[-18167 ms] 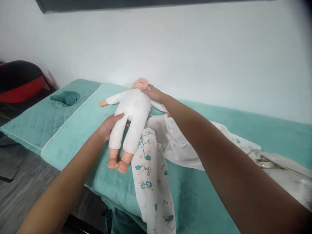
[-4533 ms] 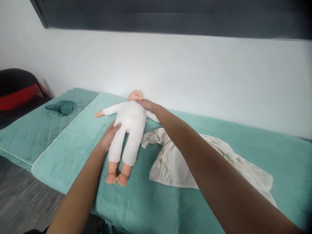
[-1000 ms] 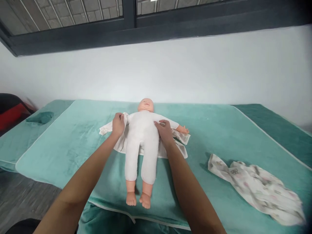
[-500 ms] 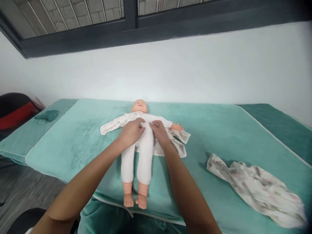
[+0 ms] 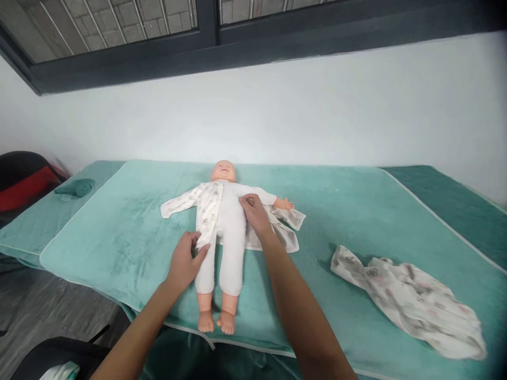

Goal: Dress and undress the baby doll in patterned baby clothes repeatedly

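Note:
A baby doll (image 5: 227,232) in a white bodysuit lies on its back on the teal blanket (image 5: 317,211), head toward the wall. A small printed white shirt (image 5: 206,206) is spread under it, with one sleeve over the doll's arm on the left and one front panel folded onto its chest. My left hand (image 5: 184,261) pinches the lower hem of that panel beside the doll's hip. My right hand (image 5: 253,214) rests on the doll's chest with its fingers curled; whether it grips cloth is unclear. The shirt's other half lies flat under the doll's bare arm on the right.
A crumpled printed garment (image 5: 407,298) lies on the blanket to the right. A small teal cushion (image 5: 75,186) sits at the far left, beside a black and red bag (image 5: 24,177). The bed's front edge runs just below the doll's feet. A window frame tops the white wall.
My left hand has slid from the doll's chest down to its hip, drawing the shirt's left panel over the chest. My right hand has stayed on the chest.

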Available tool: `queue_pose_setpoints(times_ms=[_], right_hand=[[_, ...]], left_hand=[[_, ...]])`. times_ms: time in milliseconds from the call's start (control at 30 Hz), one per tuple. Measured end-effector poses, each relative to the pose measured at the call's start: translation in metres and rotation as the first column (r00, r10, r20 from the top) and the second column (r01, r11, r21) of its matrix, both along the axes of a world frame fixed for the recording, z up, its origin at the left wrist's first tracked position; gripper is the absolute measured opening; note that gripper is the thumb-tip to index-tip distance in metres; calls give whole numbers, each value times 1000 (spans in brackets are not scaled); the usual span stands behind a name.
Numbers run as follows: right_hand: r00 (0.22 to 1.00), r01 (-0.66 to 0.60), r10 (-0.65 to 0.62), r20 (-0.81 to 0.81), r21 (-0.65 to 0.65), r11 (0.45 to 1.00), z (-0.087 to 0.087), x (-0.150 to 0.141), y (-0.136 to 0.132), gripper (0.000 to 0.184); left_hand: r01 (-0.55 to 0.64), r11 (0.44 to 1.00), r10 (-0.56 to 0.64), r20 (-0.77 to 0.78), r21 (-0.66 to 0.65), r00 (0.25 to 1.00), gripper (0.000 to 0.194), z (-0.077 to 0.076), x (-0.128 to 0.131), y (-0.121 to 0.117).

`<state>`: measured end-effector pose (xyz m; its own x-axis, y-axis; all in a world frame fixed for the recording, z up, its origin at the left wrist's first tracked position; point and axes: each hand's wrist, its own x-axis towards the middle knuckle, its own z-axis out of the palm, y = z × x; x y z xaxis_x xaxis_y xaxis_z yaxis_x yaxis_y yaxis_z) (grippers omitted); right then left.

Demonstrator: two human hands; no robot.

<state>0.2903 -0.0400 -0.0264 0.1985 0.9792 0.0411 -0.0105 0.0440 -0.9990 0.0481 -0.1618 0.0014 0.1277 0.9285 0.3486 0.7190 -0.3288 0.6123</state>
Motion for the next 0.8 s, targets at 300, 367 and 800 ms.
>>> queue_pose_setpoints(times_ms=[300, 367, 800], right_hand=[[1000, 13, -13, 23, 11, 1000, 3, 1, -1, 30], [1000, 14, -14, 25, 9, 1000, 3, 0, -2, 29], [998, 16, -18, 65, 34, 999, 1, 1, -1, 27]], left_hand=[[79, 997, -79, 190, 7, 979, 29, 11, -11, 30], [-118, 986, 108, 80, 121, 991, 35, -1, -35, 60], [-406, 904, 410, -540, 134, 735, 54, -24, -127, 172]])
